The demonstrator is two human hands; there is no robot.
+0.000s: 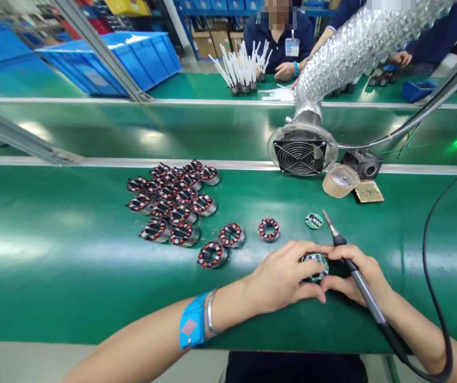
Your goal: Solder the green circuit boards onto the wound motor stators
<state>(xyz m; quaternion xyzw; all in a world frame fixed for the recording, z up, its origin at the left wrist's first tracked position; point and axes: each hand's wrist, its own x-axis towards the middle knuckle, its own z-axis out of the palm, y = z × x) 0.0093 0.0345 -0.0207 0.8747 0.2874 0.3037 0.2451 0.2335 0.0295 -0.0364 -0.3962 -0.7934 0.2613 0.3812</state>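
Observation:
My left hand curls its fingers round a small round green circuit board, close above the green mat. What lies beneath that board is hidden by the fingers. My right hand has a soldering iron resting in its grip, with the tip pointing up and away to the left. Its thumb and fingertips also reach the right side of the board. Another round circuit board lies flat just beyond, near the iron's tip. A single motor stator with copper windings sits to the left of it.
Several more stators stand clustered at the left. Behind the boards are a fume extractor fan, a tape roll, a soldering sponge and an iron holder. The iron's cable loops at the right. A co-worker sits opposite.

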